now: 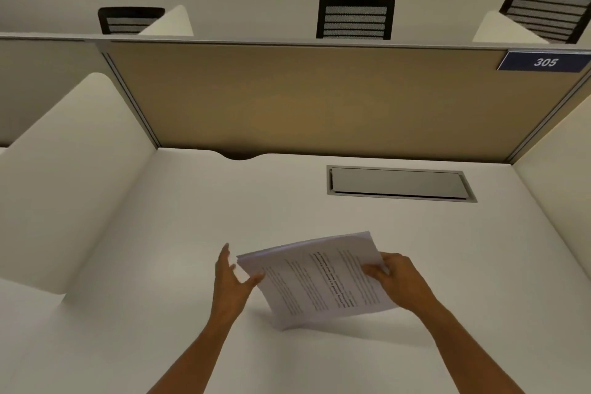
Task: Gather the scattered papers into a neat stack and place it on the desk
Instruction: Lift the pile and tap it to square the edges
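A stack of white printed papers (316,278) is held tilted above the white desk (192,233), its lower corner close to the desk surface. My right hand (396,281) grips the stack's right edge, thumb on top of the printed page. My left hand (232,278) is at the stack's left edge, fingers spread upward and thumb touching the near-left corner. The sheets look roughly aligned, with a few edges fanned at the top.
A grey cable-tray lid (396,182) is set into the desk at the back right. A tan partition (303,99) with a blue "305" sign (543,61) closes the back. White side dividers flank the desk. Black chair backs show beyond.
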### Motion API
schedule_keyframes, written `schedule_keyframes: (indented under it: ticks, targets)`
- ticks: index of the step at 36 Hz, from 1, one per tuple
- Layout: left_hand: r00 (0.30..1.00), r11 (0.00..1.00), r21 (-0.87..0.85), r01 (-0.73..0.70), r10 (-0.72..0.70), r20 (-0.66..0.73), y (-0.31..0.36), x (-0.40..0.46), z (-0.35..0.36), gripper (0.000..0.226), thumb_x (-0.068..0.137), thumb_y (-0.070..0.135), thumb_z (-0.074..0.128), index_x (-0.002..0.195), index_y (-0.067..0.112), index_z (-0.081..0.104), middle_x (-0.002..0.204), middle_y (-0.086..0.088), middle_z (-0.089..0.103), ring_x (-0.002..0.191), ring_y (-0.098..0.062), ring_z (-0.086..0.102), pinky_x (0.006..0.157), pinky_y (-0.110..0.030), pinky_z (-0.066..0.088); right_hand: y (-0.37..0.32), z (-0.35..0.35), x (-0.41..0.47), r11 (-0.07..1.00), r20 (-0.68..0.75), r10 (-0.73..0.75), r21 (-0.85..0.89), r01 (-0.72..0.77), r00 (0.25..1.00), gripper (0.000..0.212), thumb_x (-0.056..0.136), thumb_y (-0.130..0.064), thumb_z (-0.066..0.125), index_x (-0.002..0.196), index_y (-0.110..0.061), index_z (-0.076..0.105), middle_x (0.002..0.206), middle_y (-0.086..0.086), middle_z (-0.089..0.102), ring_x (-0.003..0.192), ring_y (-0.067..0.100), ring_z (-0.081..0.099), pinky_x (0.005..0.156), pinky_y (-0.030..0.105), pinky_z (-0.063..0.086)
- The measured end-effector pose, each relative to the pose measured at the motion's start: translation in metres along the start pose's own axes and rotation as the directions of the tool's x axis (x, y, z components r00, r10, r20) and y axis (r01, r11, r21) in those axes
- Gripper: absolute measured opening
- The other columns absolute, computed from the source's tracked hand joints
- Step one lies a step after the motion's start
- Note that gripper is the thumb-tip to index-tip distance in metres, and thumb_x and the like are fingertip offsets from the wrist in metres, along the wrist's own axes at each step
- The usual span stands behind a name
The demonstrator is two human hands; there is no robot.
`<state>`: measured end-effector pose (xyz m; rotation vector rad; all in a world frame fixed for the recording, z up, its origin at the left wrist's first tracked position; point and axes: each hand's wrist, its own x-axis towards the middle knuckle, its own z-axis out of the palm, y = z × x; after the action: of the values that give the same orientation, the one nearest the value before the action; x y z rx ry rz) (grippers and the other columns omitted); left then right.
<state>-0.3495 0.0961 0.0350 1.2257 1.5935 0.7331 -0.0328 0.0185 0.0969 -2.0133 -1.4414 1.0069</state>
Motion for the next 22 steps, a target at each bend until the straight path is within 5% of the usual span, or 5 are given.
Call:
schedule_keyframes:
  ticks: [4, 9, 14, 19, 22]
  targets:
    - [0.951, 0.939, 0.171, -0.298, 0.275, 0.145, 0.032, 0.004, 0.007, 0.113, 0.064, 0.046, 0.086, 0.152, 0.037, 0.014, 0.161, 0.011, 0.017, 0.145, -0.009, 0.019, 0.115, -0.04, 0.025, -0.023, -0.014, 0.008, 0.976, 0.057, -0.064, -0.207, 0.075, 0.996, 0.018, 0.095, -0.025, 0.056, 0.092, -0.034, 0.071, 0.086, -0.007, 0.073, 0.076, 0.015, 0.069, 0.064, 0.022, 0.052]
    - [0.816, 0.869, 0.161, -0.467, 0.354, 0.456, 0.077, 0.004, 0.023, 0.077, 0.077, 0.039, 0.078, 0.143, 0.039, 0.038, 0.149, 0.016, 0.043, 0.134, -0.002, 0.043, 0.112, -0.035, 0.036, -0.056, -0.023, 0.011, 0.85, 0.116, -0.14, -0.496, 0.18, 0.983, 0.024, 0.095, -0.031, 0.052, 0.111, -0.032, 0.07, 0.1, -0.005, 0.074, 0.078, 0.014, 0.065, 0.067, 0.022, 0.053]
    - [0.758, 0.867, 0.095, -0.489, 0.368, 0.539, 0.093, 0.005, 0.033, 0.053, 0.084, 0.033, 0.072, 0.13, 0.043, 0.049, 0.123, 0.019, 0.062, 0.106, 0.007, 0.062, 0.085, -0.013, 0.053, -0.077, -0.022, 0.011, 0.717, 0.168, -0.203, -0.645, 0.263, 0.965, 0.026, 0.092, -0.034, 0.051, 0.112, -0.036, 0.068, 0.098, -0.007, 0.074, 0.078, 0.015, 0.064, 0.064, 0.023, 0.05]
    - [0.822, 0.933, 0.087, -0.349, 0.26, 0.507, 0.093, 0.002, 0.043, 0.019, 0.088, 0.03, 0.068, 0.104, 0.023, 0.073, 0.097, -0.001, 0.075, 0.084, -0.017, 0.071, 0.078, -0.032, 0.057, -0.081, -0.022, 0.014, 0.721, 0.168, -0.204, -0.641, 0.264, 0.965, 0.027, 0.092, -0.035, 0.052, 0.115, -0.036, 0.068, 0.1, -0.006, 0.074, 0.079, 0.016, 0.065, 0.069, 0.024, 0.051]
    - [0.847, 0.954, 0.06, -0.293, 0.23, 0.479, 0.089, 0.0, 0.047, 0.012, 0.082, 0.036, 0.069, 0.089, 0.028, 0.075, 0.09, -0.004, 0.077, 0.081, -0.022, 0.072, 0.077, -0.038, 0.057, -0.077, -0.024, 0.016, 0.764, 0.17, -0.183, -0.596, 0.249, 0.968, 0.026, 0.092, -0.038, 0.053, 0.113, -0.035, 0.069, 0.1, -0.007, 0.074, 0.081, 0.016, 0.066, 0.072, 0.028, 0.055]
